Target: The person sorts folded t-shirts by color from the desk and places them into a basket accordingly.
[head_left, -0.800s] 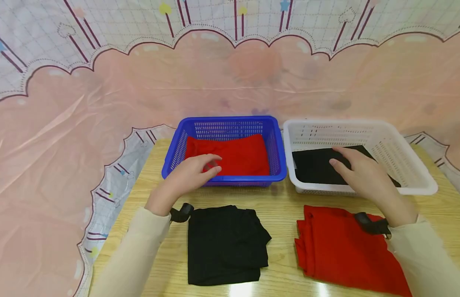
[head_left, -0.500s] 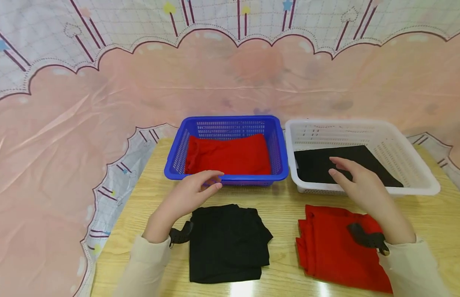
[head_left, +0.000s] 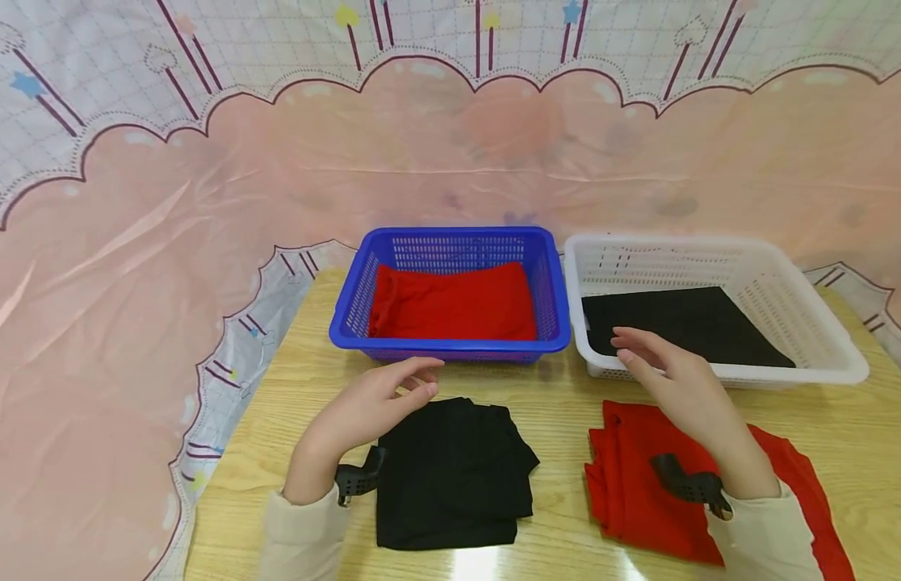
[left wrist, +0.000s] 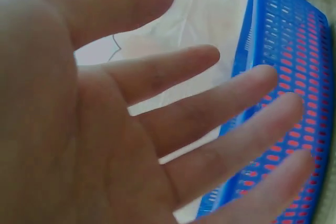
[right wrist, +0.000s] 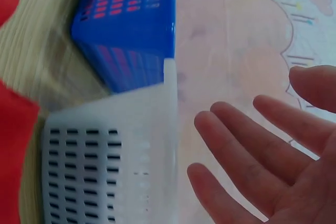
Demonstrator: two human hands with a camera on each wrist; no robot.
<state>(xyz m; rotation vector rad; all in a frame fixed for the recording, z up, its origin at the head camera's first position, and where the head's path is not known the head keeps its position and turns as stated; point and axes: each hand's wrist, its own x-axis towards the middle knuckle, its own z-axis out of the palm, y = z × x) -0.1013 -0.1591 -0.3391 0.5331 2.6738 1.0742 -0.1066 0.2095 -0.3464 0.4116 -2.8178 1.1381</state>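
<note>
My left hand (head_left: 381, 403) hovers in front of the blue basket (head_left: 450, 345), above the far left corner of a folded black cloth (head_left: 458, 484). Its fingers are spread and loosely bent, holding nothing, as the left wrist view confirms. My right hand (head_left: 672, 379) hangs near the front rim of the white basket (head_left: 799, 375), above a folded red cloth (head_left: 639, 492), also with nothing in its relaxed fingers. Inside the blue basket lies a folded red cloth (head_left: 461, 303). A flat folded black cloth (head_left: 690, 323) rests in the white basket, partly hidden by my right hand.
The two baskets stand side by side at the back of a wooden table (head_left: 305, 355). Behind them hangs a pink and white patterned sheet (head_left: 392, 161), which also drapes down at the left. Each wrist wears a black strap.
Both hands have drawn back toward the table's front: the left from over the blue basket, the right from over the white one, also moving left. The cloths and baskets stay put.
</note>
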